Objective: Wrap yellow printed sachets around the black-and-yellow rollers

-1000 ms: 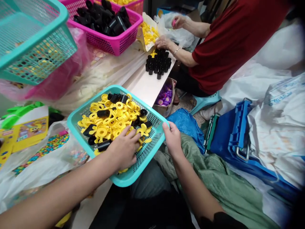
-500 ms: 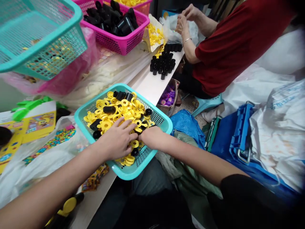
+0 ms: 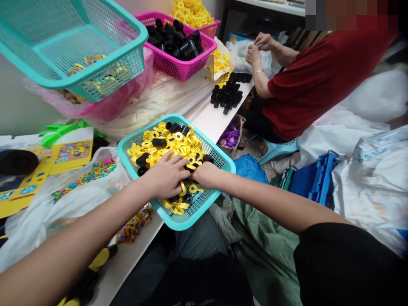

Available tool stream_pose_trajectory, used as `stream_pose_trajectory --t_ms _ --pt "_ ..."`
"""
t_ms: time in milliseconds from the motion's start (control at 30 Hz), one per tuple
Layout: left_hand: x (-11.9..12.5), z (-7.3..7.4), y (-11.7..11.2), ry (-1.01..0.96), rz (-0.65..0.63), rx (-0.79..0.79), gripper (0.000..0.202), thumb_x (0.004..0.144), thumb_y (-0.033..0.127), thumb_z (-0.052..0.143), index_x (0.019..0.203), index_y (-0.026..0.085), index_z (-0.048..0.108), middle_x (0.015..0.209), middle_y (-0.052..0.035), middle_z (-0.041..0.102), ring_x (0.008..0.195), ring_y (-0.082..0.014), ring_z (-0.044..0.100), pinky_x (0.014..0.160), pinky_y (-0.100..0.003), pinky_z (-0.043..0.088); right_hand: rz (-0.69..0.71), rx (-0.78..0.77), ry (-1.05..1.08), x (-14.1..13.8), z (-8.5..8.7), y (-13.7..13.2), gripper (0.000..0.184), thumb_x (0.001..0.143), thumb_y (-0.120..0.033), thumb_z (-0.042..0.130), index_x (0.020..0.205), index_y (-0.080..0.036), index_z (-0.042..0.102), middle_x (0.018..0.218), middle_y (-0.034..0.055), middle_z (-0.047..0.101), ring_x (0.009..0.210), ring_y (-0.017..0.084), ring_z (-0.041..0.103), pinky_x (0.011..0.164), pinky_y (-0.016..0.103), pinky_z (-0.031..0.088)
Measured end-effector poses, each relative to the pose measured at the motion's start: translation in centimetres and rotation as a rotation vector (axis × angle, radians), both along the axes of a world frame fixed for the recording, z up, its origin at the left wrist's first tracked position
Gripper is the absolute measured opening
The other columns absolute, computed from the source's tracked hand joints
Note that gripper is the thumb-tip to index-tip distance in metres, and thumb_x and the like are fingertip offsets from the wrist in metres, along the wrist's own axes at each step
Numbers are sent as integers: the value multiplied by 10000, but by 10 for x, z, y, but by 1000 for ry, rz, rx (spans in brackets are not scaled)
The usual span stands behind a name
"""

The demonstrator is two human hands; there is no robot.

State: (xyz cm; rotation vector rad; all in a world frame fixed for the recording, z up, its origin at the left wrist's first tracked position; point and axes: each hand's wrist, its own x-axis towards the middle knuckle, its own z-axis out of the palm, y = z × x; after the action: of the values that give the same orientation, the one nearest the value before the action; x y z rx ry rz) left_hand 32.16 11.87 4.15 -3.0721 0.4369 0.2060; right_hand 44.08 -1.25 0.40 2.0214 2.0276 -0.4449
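Note:
A teal basket (image 3: 223, 163) sits at the table's near edge, filled with yellow plastic rings (image 3: 174, 144) and black cylinders (image 3: 159, 143). My left hand (image 3: 165, 176) lies palm down on the pile, fingers spread over the rings. My right hand (image 3: 205, 174) is inside the basket beside it, fingers curled into the parts; what they grip is hidden.
A person in a red shirt (image 3: 315, 80) sits across, hands raised near a white bag. Upright black cylinders (image 3: 228, 95) stand on the white table. A pink basket (image 3: 181, 68) of black cylinders and a raised teal basket (image 3: 79, 46) are behind. Blue crate (image 3: 318, 182) at right.
My right hand left the basket's rim and went into the pile beside my left hand. The view shifted, and the other person's hands rose from the cylinders.

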Motion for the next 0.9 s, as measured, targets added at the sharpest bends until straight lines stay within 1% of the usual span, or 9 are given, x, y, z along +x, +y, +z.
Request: stream_pose_trajectory --t_ms 100,233,367,500,600,667,767,833,900 --pt "-1 1 -1 -9 2 -11 329 737 342 562 1030 222 649 1310 -105 521 1217 -314 410 1069 -517 167 -3 26 -7 -1 -2 -2 231 832 -222 517 985 -151 675 875 143 711 802 237 670 683 301 481" --pt "-3 4 -2 -17 -3 -11 300 732 320 570 1003 226 656 1281 -96 545 1204 -303 420 1069 -497 182 -4 56 0 -3 -5 -4 227 795 -221 528 926 -146 698 851 139 704 784 245 659 670 308 468" --pt "-6 6 -2 -46 1 10 302 734 310 571 1012 225 653 1280 -102 544 1192 -298 433 1058 -495 203 -21 107 35 -2 -4 -7 240 776 -250 540 874 -125 720 916 156 677 830 252 632 674 304 453" --pt "-9 4 0 -76 14 -5 317 750 330 572 1044 238 644 1311 -96 521 1198 -285 431 1059 -493 195 -77 172 119 10 8 -13 230 782 -297 560 888 -180 728 899 95 670 839 210 608 675 263 433" --pt "-11 2 1 -72 31 -54 359 792 465 535 1057 251 649 1304 -87 532 1210 -283 427 1061 -497 191 -103 221 190 24 24 -20 229 816 -276 537 905 -173 721 881 60 675 811 164 596 704 238 420" --pt "-11 3 0 -86 60 -138 406 808 542 494 1019 244 671 1305 -91 535 1219 -289 423 1058 -495 208 -119 251 269 30 34 -24 230 831 -272 523 893 -161 716 850 35 677 780 142 589 711 226 415" --pt "-7 8 -6 -185 188 -356 393 819 516 496 940 200 694 1241 -103 584 1156 -267 483 999 -423 328 -252 350 542 30 46 -26 215 810 -285 529 830 -152 696 769 0 657 733 134 572 692 226 408" --pt "-4 14 -10 -236 386 -532 349 803 474 523 867 177 694 1037 -81 677 972 -230 584 855 -348 431 -373 427 743 24 49 -24 208 788 -302 528 796 -150 669 734 -17 633 695 128 554 663 227 400" --pt "-3 19 -13 -213 609 -681 310 770 453 552 787 172 685 793 -30 697 747 -189 615 678 -287 451 -442 473 847 17 50 -21 202 780 -310 513 800 -153 639 733 -26 619 671 119 539 632 222 391"
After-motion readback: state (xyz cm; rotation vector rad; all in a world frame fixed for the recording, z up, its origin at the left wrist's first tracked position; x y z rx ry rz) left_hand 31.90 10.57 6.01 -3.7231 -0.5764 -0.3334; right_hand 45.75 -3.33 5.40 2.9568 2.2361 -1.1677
